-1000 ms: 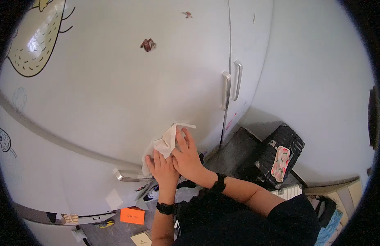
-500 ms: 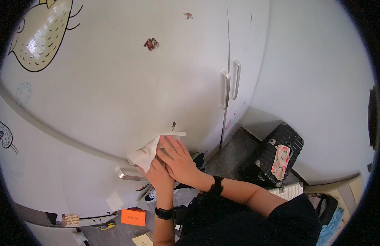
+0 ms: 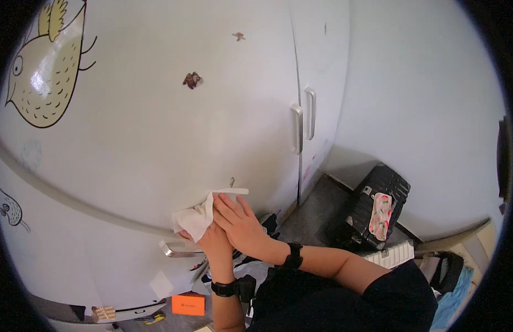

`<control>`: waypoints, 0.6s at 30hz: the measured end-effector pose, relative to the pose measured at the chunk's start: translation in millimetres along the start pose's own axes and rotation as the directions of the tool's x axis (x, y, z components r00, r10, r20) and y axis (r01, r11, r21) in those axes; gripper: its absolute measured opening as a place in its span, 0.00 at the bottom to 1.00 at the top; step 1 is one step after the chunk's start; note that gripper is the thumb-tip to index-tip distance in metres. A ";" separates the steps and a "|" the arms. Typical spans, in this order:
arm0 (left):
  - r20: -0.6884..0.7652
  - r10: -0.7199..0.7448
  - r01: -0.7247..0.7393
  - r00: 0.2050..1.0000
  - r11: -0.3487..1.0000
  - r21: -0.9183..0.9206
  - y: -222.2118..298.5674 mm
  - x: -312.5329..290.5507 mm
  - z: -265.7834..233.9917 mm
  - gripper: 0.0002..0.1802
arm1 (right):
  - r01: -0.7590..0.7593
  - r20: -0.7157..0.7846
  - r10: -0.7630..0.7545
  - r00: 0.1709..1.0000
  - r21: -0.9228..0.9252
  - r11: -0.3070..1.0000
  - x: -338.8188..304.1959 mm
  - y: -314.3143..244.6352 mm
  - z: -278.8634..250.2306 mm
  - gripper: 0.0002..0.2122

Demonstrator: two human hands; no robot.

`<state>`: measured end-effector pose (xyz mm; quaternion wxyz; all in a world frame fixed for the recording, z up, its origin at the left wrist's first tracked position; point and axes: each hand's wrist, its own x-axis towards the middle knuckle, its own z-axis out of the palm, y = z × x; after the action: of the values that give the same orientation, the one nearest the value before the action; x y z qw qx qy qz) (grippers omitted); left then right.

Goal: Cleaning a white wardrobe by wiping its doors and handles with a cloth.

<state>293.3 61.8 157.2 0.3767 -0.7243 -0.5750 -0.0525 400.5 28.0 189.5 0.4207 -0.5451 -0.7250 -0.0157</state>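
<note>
A crumpled white wipe [image 3: 193, 221] lies against the large white cabinet door [image 3: 140, 144], just above a silver bar handle [image 3: 179, 250]. My left hand [image 3: 216, 244] is closed on its lower part, most of the fingers covered by the wipe. Overlapping it from the right is my right hand [image 3: 242, 226], its fingers stretched out and lying flat over the wipe's right side. A small dark mark [image 3: 232, 181] shows on the door directly above the wipe's upper edge. Both wrists wear black bands.
Two tall silver handles [image 3: 298, 130] flank the door seam. At right, a black suitcase [image 3: 372, 191] carries a patterned pink-and-white case [image 3: 380, 216]. An orange box [image 3: 188, 305] is on the floor below. Cartoon bird decals [image 3: 46, 83] and a brown sticker [image 3: 193, 80] are on the door.
The view has tilted slightly upward, so the door's decals sit lower in it. Both hands and the wipe stay at nearly the same spot on the door.
</note>
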 end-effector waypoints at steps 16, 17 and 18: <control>0.192 -0.096 0.113 0.977 0.990 -0.079 8.7 6.9 4.2 0.32 | -0.037 -0.066 0.037 0.997 -0.002 0.999 -10.5 7.3 12.2 0.24; 0.188 -0.098 0.113 0.977 0.991 -0.072 8.5 7.5 4.5 0.32 | -0.030 -0.074 0.029 0.997 -0.014 0.999 -10.8 7.7 11.3 0.24; 0.188 -0.093 0.108 0.978 0.991 -0.075 8.0 7.9 7.5 0.32 | -0.035 -0.074 0.034 0.997 -0.017 0.999 -11.6 8.7 12.9 0.24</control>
<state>300.3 72.1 152.0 0.2876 -0.7115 -0.6405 -0.0289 400.5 28.7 170.2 0.4423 -0.5605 -0.6992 -0.0354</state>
